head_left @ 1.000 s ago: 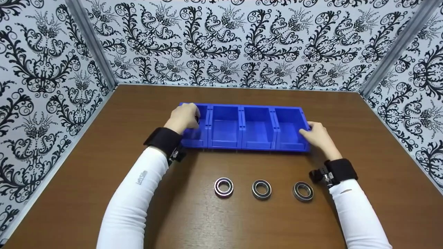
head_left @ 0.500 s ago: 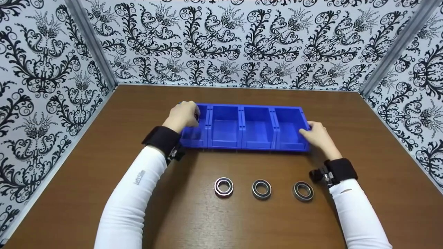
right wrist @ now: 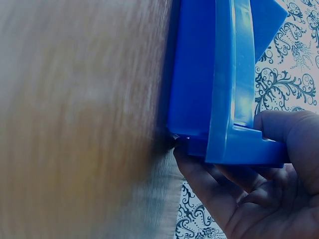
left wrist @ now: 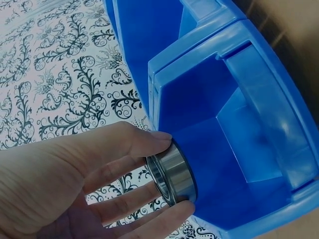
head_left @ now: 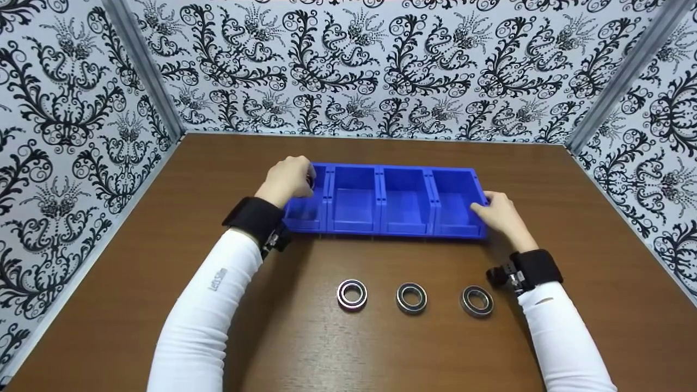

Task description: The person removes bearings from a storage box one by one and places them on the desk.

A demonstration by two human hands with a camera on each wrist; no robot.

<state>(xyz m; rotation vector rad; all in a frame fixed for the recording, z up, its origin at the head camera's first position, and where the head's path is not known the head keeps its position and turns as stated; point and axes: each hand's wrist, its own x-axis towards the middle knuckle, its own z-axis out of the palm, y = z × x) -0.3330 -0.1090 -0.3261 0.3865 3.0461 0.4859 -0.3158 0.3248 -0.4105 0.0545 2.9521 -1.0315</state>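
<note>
My left hand (head_left: 287,178) pinches a bearing (left wrist: 174,174) between thumb and fingers, over the leftmost compartment of a blue four-part bin (head_left: 354,226). In the left wrist view the bearing's shiny steel rim faces the compartment. My right hand (head_left: 500,216) grips the bin's right end wall, thumb on the inner side and fingers outside; the right wrist view shows the fingers around the wall's edge (right wrist: 249,149). Three more bearings lie flat in a row in front of the bin: a left one (head_left: 352,306), a middle one (head_left: 411,309) and a right one (head_left: 477,312).
The bin stands on a brown wooden table (head_left: 370,359). Patterned walls (head_left: 359,65) rise behind it and at both sides, with grey metal posts (head_left: 144,65) in the corners. Both wrists wear black straps with cameras.
My left hand has risen slightly, up and away, with the bearing still pinched. The right hand, the bin and the three bearings on the table have stayed in place.
</note>
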